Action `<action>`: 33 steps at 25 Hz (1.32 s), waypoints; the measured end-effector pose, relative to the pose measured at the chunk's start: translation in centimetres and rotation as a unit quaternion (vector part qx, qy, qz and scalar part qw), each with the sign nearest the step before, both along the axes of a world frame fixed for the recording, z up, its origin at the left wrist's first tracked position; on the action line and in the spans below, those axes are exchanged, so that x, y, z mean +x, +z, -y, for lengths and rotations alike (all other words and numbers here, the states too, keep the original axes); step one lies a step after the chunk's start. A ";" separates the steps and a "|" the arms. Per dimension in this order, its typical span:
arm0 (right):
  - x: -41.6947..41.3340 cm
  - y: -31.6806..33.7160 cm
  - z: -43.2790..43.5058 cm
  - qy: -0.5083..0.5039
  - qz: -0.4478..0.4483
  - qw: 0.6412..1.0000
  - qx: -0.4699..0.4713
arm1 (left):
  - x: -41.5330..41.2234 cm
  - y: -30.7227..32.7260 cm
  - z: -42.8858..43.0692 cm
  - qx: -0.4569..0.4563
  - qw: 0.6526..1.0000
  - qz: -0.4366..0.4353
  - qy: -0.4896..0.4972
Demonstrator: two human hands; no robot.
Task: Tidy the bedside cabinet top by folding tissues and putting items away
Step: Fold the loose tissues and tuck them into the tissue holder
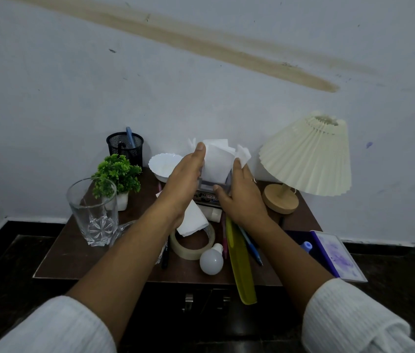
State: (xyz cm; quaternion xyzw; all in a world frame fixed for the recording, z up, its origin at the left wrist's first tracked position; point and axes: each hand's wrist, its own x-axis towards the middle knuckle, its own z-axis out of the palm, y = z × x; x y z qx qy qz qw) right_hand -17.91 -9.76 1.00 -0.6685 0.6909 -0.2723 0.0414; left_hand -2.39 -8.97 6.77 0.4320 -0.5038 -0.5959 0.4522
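White tissues [218, 159] stand upright in a clear holder [207, 186] at the back middle of the brown cabinet top [74, 250]. My left hand [184, 182] presses flat against the left side of the tissue bundle, fingers straight. Pressed to the right side of the bundle and holder is my right hand [239, 194], a ring on one finger. A loose folded tissue [193, 222] lies just below my left wrist, resting over a roll of clear tape [192, 244].
A black mesh pen cup [125, 146], a white bowl [162, 164] and a small green plant [117, 174] stand back left. In front are a glass mug [93, 212], a bulb [211, 259], a yellow comb [241, 266] and pens [251, 245]. On the right are a pleated lamp [308, 156] and a purple box [334, 253].
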 end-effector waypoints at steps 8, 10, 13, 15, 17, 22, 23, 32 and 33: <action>-0.5 -0.1 -0.7 -0.007 0.023 1.000 -0.014 | 0.0 -0.1 0.1 -0.002 1.000 -0.006 0.004; -0.5 0.0 -0.8 0.004 0.030 0.999 -0.013 | -0.1 -0.1 0.0 -0.004 1.000 -0.003 0.001; -0.9 0.0 -0.8 0.002 0.037 0.999 -0.002 | 0.0 -0.2 0.0 -0.001 1.000 0.002 0.000; -1.1 0.1 -0.8 -0.008 0.044 0.999 0.011 | 0.0 -0.1 0.0 0.000 1.000 -0.002 -0.001; -1.3 0.1 -1.0 -0.013 0.042 0.999 0.024 | -0.1 -0.1 -0.1 -0.001 1.000 -0.003 -0.004; -1.5 0.9 -2.6 0.007 0.041 0.998 0.037 | 0.2 -0.3 0.1 -0.004 1.000 0.007 0.000; -1.6 1.1 -3.2 0.008 0.036 0.998 0.041 | 0.3 -0.2 0.1 -0.004 1.000 0.008 0.004; -2.0 2.5 -7.8 0.037 0.038 0.998 0.031 | 2.2 -0.5 -0.9 0.000 0.999 0.048 0.019; -1.9 2.5 -8.0 0.042 0.039 0.998 0.030 | 2.5 -0.7 -0.9 0.006 0.998 0.057 0.024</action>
